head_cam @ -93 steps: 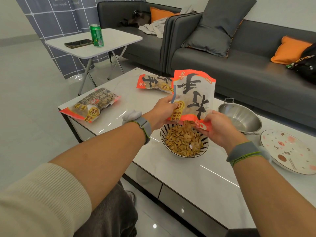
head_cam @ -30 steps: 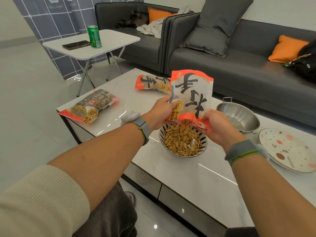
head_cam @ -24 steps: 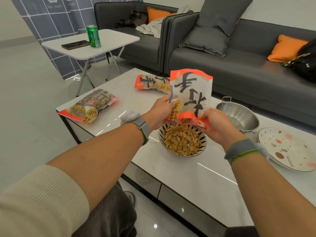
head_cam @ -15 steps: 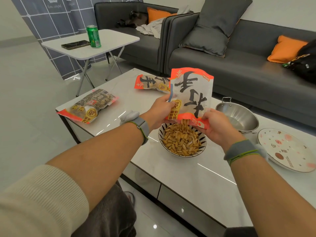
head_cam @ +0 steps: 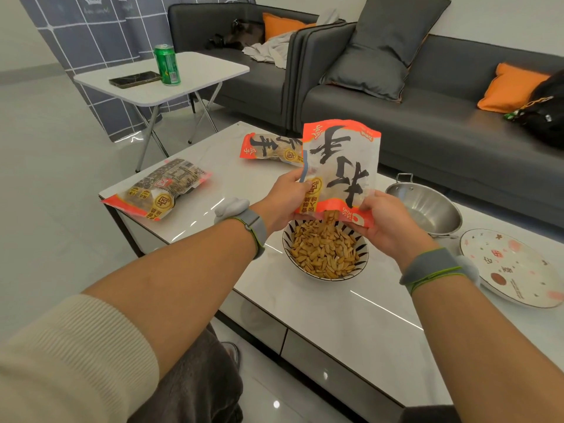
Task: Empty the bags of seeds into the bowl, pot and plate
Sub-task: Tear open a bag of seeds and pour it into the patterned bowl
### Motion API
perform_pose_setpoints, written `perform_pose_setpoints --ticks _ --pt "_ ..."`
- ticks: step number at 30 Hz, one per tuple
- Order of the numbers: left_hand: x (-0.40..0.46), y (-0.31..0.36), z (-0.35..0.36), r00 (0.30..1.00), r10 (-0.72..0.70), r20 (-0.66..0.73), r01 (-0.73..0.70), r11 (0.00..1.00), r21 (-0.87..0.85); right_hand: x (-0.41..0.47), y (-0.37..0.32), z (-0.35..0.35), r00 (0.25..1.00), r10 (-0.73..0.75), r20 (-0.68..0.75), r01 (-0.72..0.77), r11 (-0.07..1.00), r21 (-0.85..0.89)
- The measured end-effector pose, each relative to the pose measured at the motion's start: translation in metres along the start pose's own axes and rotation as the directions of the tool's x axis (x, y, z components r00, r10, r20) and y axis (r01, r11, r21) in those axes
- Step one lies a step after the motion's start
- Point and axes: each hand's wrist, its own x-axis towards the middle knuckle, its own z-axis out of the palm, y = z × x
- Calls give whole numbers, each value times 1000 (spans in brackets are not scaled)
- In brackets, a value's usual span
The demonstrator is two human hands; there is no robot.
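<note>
Above the bowl (head_cam: 326, 271), both hands hold an upturned Chinese-lettered bag (head_cam: 340, 166).

My bag (head_cam: 341, 166) was glossy plastic film, the pot (head_cam: 427, 206) shiny brushed metal, the plate (head_cam: 515, 267) glazed ceramic, the tabletop (head_cam: 335, 303) smooth, glossy stone-look.

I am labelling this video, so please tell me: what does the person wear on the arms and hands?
Both hands are bare: left hand, right hand. Each wrist carries a grey band with thin green edging and a pale grey padded piece attached: left band, right band. A cream ribbed sleeve, pushed up, covers the left upper arm. The right forearm is uncovered.
</note>
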Motion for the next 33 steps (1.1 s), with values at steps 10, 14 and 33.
perform_pose_setpoints --ticks 10,14,33 --pt "0 -1 1 1000 14 -5 -14 1000 2 -5 0 1 1000 -7 -12 7 1000 -10" --pt "0 0 1 1000 13 -4 -13 1000 2 -4 -2 2 1000 -23 7 22 1000 16" --pt "0 1 1 1000 15 1 -15 999 -30 -3 -3 -1 1000 2 -16 -2 1000 2"
